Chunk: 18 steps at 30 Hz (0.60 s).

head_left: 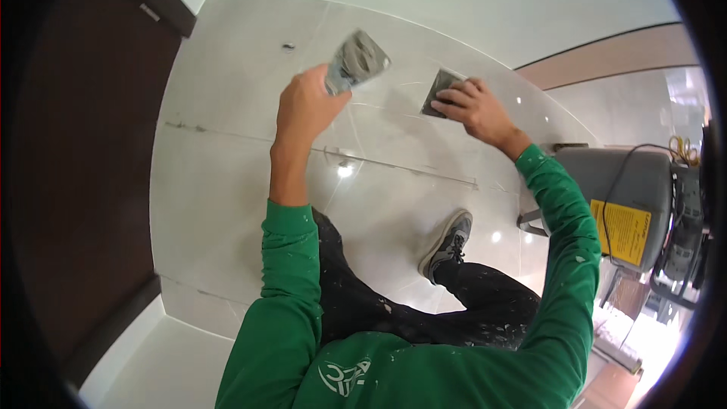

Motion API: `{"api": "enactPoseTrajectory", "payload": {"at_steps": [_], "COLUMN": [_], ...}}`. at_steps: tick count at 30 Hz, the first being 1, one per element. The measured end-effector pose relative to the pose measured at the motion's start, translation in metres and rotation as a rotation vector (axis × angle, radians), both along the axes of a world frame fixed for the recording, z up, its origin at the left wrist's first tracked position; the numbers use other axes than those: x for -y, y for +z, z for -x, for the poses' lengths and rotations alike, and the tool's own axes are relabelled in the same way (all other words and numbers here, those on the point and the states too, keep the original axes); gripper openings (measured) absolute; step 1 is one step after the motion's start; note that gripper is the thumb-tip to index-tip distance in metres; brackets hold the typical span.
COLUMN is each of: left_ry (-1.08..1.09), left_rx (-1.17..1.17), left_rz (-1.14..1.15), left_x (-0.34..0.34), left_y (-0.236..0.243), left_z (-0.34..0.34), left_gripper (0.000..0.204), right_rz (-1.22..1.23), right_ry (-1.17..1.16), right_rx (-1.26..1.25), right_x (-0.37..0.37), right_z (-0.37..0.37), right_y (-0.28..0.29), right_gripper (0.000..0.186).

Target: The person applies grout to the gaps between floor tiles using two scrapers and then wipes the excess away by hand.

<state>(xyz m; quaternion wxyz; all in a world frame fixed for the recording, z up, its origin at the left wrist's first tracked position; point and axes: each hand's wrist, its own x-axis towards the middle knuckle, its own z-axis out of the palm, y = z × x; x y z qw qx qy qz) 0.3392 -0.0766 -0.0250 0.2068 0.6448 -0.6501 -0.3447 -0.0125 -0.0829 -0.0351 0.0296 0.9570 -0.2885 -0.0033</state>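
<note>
One scraper (354,67) is in the left hand (309,102), over the pale floor (227,68). The fingers (312,78) clench its near end, and its blade juts out beyond them, grey paste (365,50) smeared on the face. Its long axis slants up to the right, the blade pointing away from the body. The right hand (481,111) grips a dark plate (438,85), fingers lying over its right side, its left part free; the visible long axis also leans up to the right. Whether the plate touches the floor cannot be told. At right, a grey machine (598,167) bears a yellow label (622,229) with dark lettering; the green shirt (447,367) carries a white round emblem (344,376).
</note>
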Motion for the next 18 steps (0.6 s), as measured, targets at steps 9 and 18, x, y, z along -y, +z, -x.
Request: {"api": "enactPoseTrajectory", "payload": {"at_steps": [9,18], "left_ry": [0.459,0.574], "left_rx": [-0.186,-0.269], "left_rz": [0.157,0.182], "left_x": [-0.021,-0.039], "left_y": [0.003,0.014], "left_z": [-0.071,-0.086], "left_gripper": [0.024,0.022], "right_rz": [-0.197,-0.133], "right_ry": [0.171,0.307], "right_rx": [0.111,0.063], "right_x": [-0.058,-0.029], "right_z": [-0.138,-0.203], "right_y": [-0.218,-0.259], "right_gripper": [0.045,0.042]}}
